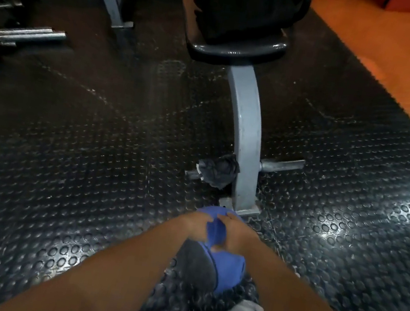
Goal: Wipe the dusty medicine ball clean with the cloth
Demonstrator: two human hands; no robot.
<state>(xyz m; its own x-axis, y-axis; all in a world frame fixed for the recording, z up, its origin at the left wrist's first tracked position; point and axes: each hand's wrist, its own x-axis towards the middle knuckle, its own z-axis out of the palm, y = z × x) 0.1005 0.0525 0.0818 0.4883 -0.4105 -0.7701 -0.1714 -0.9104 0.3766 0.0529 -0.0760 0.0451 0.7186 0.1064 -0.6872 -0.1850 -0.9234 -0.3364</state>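
Note:
A dark grey, dusty medicine ball sits on the studded rubber floor just in front of me. A blue cloth is draped over its top and right side. My left hand and my right hand are close together above the ball, and each grips a fold of the cloth. The hands are slightly blurred. Most of the ball is hidden under the cloth and my forearms.
A grey bench frame leg stands right behind the ball, with a crumpled grey rag on its side peg. The black seat pad is above, metal bars lie far left, and orange flooring lies to the right.

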